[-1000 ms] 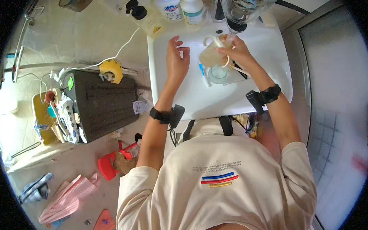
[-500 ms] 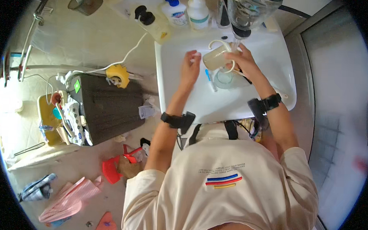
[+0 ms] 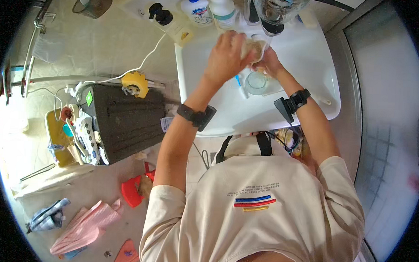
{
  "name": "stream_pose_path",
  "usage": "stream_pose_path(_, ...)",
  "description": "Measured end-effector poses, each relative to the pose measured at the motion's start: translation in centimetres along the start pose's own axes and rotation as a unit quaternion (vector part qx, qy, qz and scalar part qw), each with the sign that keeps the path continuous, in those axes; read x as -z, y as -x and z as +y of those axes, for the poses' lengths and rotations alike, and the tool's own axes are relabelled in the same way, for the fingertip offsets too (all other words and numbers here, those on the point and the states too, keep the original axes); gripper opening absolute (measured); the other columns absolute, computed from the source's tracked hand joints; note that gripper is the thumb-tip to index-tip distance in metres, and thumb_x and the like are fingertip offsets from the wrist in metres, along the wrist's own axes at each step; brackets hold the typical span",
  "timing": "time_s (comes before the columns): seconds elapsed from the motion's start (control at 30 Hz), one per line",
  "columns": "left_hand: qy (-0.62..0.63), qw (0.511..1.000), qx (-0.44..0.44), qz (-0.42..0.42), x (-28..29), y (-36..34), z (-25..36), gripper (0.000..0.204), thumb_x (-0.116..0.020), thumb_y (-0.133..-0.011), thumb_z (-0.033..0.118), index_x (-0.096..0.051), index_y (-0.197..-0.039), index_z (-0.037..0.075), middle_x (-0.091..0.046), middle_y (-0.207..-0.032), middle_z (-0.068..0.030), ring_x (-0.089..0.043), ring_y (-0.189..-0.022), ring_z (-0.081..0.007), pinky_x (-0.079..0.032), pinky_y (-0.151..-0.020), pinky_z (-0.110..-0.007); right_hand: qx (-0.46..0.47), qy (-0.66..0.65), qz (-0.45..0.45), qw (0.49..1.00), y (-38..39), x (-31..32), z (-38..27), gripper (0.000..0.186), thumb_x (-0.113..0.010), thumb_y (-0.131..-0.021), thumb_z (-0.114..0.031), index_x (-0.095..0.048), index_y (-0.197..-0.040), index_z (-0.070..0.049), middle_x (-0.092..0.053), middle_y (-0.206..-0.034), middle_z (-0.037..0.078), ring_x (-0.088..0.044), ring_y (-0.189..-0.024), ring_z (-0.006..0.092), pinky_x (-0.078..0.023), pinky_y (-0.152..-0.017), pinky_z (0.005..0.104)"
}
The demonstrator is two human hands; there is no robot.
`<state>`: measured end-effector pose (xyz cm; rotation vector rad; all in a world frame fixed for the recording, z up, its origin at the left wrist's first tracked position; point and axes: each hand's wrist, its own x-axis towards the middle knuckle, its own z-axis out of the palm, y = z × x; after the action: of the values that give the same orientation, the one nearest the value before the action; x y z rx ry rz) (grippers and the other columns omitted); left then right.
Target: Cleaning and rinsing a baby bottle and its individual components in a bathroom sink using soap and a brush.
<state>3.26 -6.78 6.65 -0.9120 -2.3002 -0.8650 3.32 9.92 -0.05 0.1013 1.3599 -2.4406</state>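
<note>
We work over a white sink [image 3: 214, 115], its near rim just before our body and its left rim beyond our left forearm. The widest space inside it lies toward us, between the near rim and the small things on its floor; on the far side, a row of bottles on the ledge leaves our hands less room.

The pale, cloudy cup [image 3: 256, 47] is between our two hands, raised over the far half of the sink, just in front of a clear, shiny vessel [image 3: 280, 8] with a dark lower end. We cannot tell what the cup contains. Below it on the sink floor stands a clear glass jar [image 3: 256, 84], its contents also unreadable, with a blue-and-white tube [image 3: 241, 87] just beside it on the left. Behind are a white bottle with a blue top [image 3: 195, 9] and another white bottle [image 3: 222, 11].

Our left hand [image 3: 229, 54] arches over the cup's left side, fingers bent and close together; whether they press on it we cannot tell. Our right hand [image 3: 269, 64] comes in from the right, its partly hidden fingers wrapped around the cup's lower right side. Both elbows are bent, forearms angled inward.
</note>
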Motion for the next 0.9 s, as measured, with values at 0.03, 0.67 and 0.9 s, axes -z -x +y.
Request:
stream_pose_path(0.03,0.000,0.999,0.037,-0.003,-0.1,-0.3,-0.3,0.034,-0.063,-0.071,0.021,-0.049,-0.094,0.001,-0.053,-0.089,-0.0176,-0.053,-0.077,-0.0347,-0.045,-0.067,-0.040,-0.036,0.080,-0.086,0.992,-0.1,0.3,-0.4,0.032,-0.042,-0.087,-0.034,-0.047,-0.104,-0.008,-0.056,-0.073,0.004,-0.053,-0.055,0.0137,-0.042,-0.047,0.0238)
stream_pose_path(0.67,0.283,0.883,0.353,0.123,-3.2,1.0,-0.6,0.024,-0.052,-0.081,0.021,-0.045,-0.095,0.003,-0.052,-0.084,-0.0108,-0.053,-0.065,-0.0208,-0.045,-0.055,-0.031,0.291,0.356,0.139,0.877,-2.6,0.9,0.7,0.049,-0.033,-0.089,-0.044,-0.051,-0.101,0.000,-0.053,-0.104,0.008,-0.049,-0.096,0.0215,-0.038,-0.083,0.0299)
stream_pose_path(0.9,0.350,0.864,0.354,0.075,-6.5,3.0,-1.9,0.035,-0.042,-0.086,0.027,-0.042,-0.106,-0.002,-0.053,-0.094,-0.0167,-0.056,-0.081,-0.0290,-0.045,-0.071,-0.038,0.093,0.441,0.169,0.876,0.7,-1.0,-2.4,0.046,-0.035,-0.086,-0.040,-0.047,-0.100,0.003,-0.056,-0.096,0.019,-0.059,-0.073,0.0307,-0.049,-0.062,0.0367)
